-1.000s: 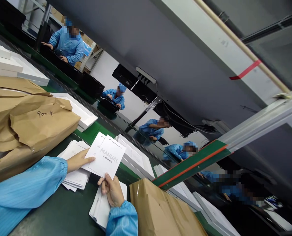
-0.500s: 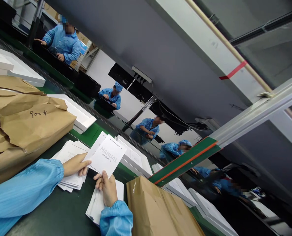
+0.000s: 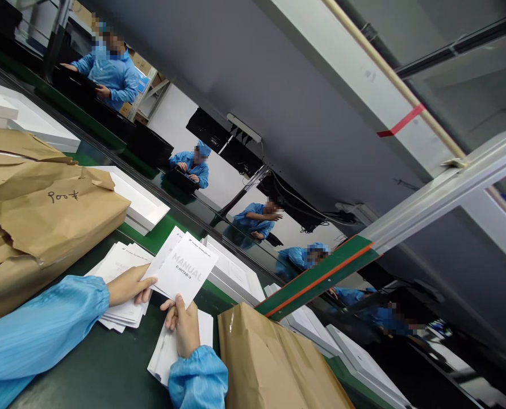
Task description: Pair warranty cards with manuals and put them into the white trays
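Observation:
My left hand (image 3: pixel 130 287) pinches the left edge of a white manual (image 3: pixel 189 266) printed "MANUAL" and "HYTAB". My right hand (image 3: pixel 184 328) grips its lower edge between thumb and fingers. Behind the manual, a second white sheet or booklet (image 3: pixel 166 250) shows, fanned out to the left. Below my left hand lies a loose pile of white booklets (image 3: pixel 115 262). Another white stack (image 3: pixel 159 359) is under my right hand and wrist, partly covered by them.
A brown paper package (image 3: pixel 61 210) marked by hand lies at left; another brown package (image 3: pixel 274 363) stands at right. White boxes (image 3: pixel 142 204) line the green belt (image 3: pixel 157 234) beyond. A slanted metal post (image 3: pixel 427 199) crosses the right side. Several people in blue work across the line.
Both hands keep hold of the manual with hardly any movement. The white boxes at left shift slightly rightward relative to the brown package. A person across the line has raised a hand.

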The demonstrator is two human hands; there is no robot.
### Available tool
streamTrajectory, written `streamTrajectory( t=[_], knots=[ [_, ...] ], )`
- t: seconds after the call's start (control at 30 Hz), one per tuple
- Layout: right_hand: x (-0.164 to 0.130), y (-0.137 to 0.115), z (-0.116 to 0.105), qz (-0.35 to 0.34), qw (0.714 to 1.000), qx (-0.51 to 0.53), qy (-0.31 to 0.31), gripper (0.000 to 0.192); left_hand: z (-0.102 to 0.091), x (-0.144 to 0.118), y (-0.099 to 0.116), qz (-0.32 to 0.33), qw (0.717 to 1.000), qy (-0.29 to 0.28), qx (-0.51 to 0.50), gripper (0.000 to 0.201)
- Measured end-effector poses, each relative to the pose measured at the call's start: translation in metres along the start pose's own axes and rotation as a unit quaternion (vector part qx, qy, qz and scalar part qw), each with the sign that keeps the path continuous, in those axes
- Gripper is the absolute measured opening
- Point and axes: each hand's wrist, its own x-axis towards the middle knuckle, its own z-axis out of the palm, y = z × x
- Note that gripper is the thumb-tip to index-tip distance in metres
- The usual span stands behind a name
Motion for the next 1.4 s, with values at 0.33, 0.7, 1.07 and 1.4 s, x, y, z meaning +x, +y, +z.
streamTrajectory(
  t=[0.33, 0.7, 1.07, 1.4],
  knots=[
    [0.001, 0.003, 0.0, 0.002, 1.0, -0.012, 0.006, 0.044, 0.0, 0.001, -0.002, -0.005, 1.0, 0.006, 0.003, 0.029],
    [0.0, 0.0, 0.001, -0.003, 1.0, -0.011, 0.009, 0.038, 0.0, 0.0, 0.0, 0.0, 1.0, 0.005, 0.011, 0.029],
    [-0.007, -0.007, 0.002, 0.01, 0.995, -0.086, 0.049, 0.023, 0.0, -0.001, 0.002, -0.006, 1.0, 0.008, 0.017, 0.029],
    [-0.007, -0.007, 0.001, -0.021, 0.998, -0.052, 0.027, 0.022, 0.002, 0.0, 0.001, -0.012, 1.0, 0.016, 0.011, 0.027]
  ],
)
